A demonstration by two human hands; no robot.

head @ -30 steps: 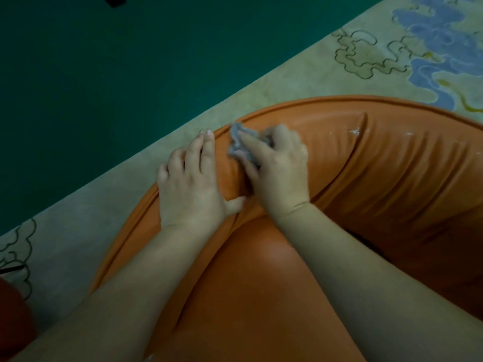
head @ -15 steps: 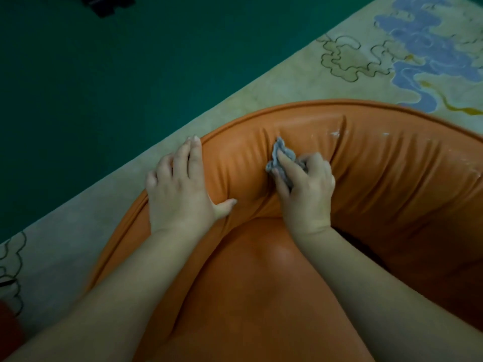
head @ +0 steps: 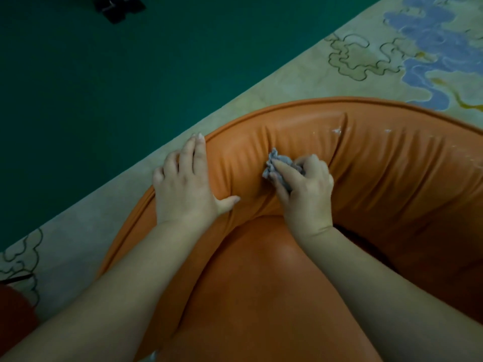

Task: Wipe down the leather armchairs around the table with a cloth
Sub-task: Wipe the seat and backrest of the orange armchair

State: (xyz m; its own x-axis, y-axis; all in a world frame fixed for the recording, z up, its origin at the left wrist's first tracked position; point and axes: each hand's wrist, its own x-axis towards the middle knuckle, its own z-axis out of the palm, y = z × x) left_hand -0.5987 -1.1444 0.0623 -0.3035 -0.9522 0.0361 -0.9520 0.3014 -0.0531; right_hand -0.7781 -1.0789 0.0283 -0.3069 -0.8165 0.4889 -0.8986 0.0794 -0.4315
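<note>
Right hand [head: 304, 190] at frame centre, fingers curled round a crumpled grey cloth [head: 278, 168] and pressing it onto the padded back roll. Left hand [head: 187, 184] flat and spread, palm down, resting on the same roll toward centre left, holding nothing. Orange leather armchair [head: 392, 178] filling the lower right, back roll curving as an arc from lower left up across to the right edge. White specks [head: 337, 131] on the roll up and to the right of the cloth, well apart from it, nearer the right hand; likely next stretch to wipe, following the arc rightward. No containers visible. Patterned carpet [head: 287, 82] beyond, green floor [head: 104, 87] upper left.
</note>
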